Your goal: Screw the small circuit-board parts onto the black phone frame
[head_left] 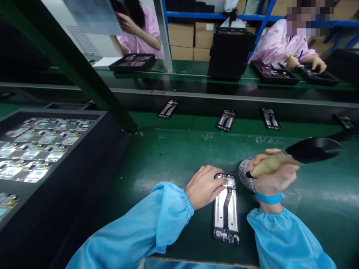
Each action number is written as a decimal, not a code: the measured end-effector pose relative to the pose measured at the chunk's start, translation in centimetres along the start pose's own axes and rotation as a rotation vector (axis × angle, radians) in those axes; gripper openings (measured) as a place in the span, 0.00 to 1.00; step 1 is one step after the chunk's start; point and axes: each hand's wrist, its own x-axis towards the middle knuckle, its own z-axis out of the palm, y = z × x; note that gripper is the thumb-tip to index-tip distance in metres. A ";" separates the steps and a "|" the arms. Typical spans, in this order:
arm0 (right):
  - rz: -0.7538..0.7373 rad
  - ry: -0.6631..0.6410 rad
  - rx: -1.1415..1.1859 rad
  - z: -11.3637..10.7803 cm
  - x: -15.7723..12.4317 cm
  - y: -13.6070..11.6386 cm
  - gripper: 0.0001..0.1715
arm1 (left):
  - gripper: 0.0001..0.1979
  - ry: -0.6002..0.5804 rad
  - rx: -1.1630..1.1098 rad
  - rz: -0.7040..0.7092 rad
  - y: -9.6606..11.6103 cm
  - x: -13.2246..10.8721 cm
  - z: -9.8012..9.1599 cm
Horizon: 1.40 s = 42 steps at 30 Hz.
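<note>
A smooth, slightly glossy green mat (174, 164) is seen on the bench. The phone frame (226, 209) is shown as matt black plastic with pale, shiny metal strips – held by the left hand (204, 186). At three o'clock of it, a tape-wrapped, rough-looking handle on the glossy black tool (297, 155) is gripped by the right hand (273, 175). Both sleeves (157, 220) appear as thin blue cloth.

No text, brand, number or sign can be read. A white label on a cardboard box (204, 34) at twelve o'clock is too small to make out, and the hanging sheet (92, 15) at eleven o'clock is blurred.
</note>
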 end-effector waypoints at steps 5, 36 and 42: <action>0.013 0.005 0.003 0.3 -0.2 0.8 0.37 | 0.13 0.011 -0.015 0.006 -0.3 -0.4 0.0; 0.157 -0.290 0.114 3.7 -4.7 0.6 0.43 | 0.14 -0.091 -0.041 0.014 -1.3 -1.7 -2.0; 0.123 -0.190 0.125 2.6 -2.5 -0.2 0.41 | 0.14 -0.040 -0.049 0.026 -1.6 -1.8 -1.9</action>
